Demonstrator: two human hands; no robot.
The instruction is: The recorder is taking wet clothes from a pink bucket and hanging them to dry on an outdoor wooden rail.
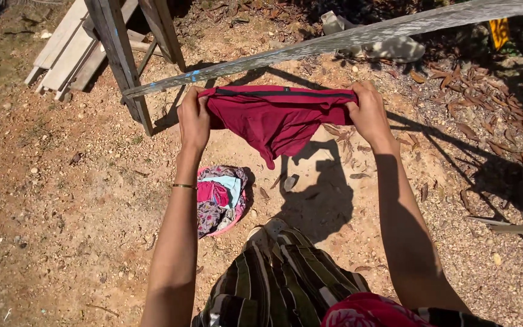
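Both grips, my left hand (194,118) and right hand (367,112), pinch a maroon garment (273,118) taut below the weathered rail (334,41), next needing draping.

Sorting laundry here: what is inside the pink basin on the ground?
The pink basin holds a heap of clothes: a light blue piece, a magenta one and patterned fabric. The left forearm covers its left part; anything beneath the heap is hidden.

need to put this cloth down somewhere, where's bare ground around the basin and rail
Bare dirt lies left of the basin of clothes, below the stacked planks. Another bare patch sits between basin and dry leaves. The rail is free right of the post. Both hands grip the red garment.
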